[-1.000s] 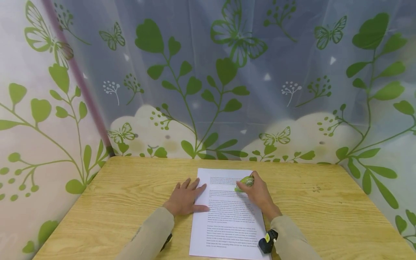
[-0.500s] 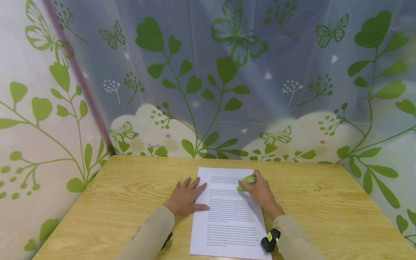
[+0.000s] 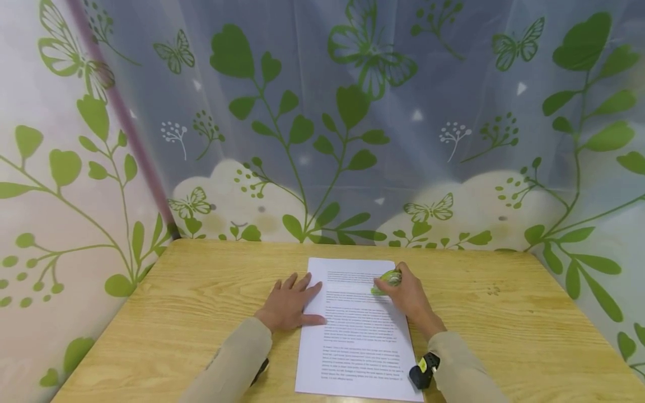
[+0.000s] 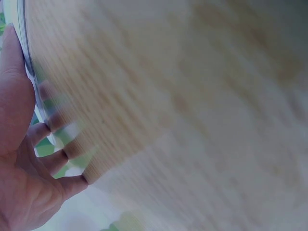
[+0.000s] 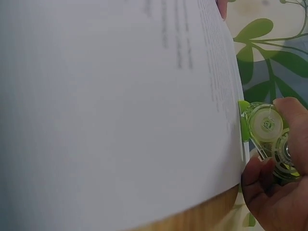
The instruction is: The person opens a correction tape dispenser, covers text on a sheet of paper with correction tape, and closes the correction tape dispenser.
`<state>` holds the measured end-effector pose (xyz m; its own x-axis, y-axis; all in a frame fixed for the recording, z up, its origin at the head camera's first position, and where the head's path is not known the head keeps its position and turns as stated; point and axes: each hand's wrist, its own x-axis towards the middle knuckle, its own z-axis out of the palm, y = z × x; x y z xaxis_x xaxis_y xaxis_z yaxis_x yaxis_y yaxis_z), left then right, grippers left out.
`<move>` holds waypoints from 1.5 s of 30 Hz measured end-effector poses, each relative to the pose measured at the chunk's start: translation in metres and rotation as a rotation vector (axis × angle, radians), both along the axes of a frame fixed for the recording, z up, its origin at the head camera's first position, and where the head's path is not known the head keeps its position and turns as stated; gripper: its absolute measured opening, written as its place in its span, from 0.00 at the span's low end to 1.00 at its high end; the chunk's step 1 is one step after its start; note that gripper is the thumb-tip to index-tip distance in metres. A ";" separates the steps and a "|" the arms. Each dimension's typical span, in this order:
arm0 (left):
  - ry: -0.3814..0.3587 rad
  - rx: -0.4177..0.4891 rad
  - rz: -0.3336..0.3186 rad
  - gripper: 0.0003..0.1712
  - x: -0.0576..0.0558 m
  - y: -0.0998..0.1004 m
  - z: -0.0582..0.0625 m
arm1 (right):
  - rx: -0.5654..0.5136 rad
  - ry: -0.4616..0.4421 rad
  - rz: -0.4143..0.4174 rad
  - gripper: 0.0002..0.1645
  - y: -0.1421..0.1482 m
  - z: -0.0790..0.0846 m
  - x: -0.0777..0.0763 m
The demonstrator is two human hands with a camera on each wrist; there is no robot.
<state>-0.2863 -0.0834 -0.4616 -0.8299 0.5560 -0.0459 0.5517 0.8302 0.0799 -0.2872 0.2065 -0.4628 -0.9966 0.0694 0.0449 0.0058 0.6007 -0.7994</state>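
A stack of printed paper [image 3: 358, 330] lies on the wooden table, its text in several paragraphs. My right hand [image 3: 410, 295] pinches a green, see-through correction tape [image 3: 389, 277] between thumb and fingers, near the sheet's upper right. In the right wrist view, the round spools of the correction tape [image 5: 266, 125] show through its case, and its green tip meets the paper. With fingers spread, my left hand [image 3: 289, 303] rests across the paper's left edge, the thumb on the sheet. The left wrist view shows the thumb [image 4: 12, 53] along the edge of the stack.
The wooden table [image 3: 211, 280] extends to both sides of the paper. A curtain [image 3: 302, 112] with green leaves and butterflies hangs behind it and around the sides. A black wrist camera [image 3: 424, 370] sits by my right sleeve, above the paper's lower right corner.
My right hand has slid slightly to the right across the paper with the correction tape. My left hand stays put on the left edge. The head view has shifted a little.
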 end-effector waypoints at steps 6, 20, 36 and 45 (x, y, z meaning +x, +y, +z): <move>-0.006 0.003 0.002 0.49 0.001 0.001 0.003 | -0.011 0.006 0.009 0.25 0.003 0.000 0.000; -0.009 0.001 0.001 0.49 0.001 0.001 0.001 | -0.001 0.008 0.007 0.26 0.013 -0.004 0.000; 0.005 -0.002 0.007 0.49 0.000 0.002 -0.002 | 0.004 0.026 0.002 0.23 0.020 -0.001 0.004; 0.016 -0.010 -0.001 0.50 0.000 0.001 -0.003 | 0.027 0.028 -0.004 0.25 0.026 -0.004 0.004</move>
<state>-0.2862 -0.0824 -0.4646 -0.8300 0.5564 -0.0380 0.5537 0.8303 0.0627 -0.2835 0.2328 -0.4665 -0.9946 0.0718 0.0744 -0.0136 0.6222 -0.7828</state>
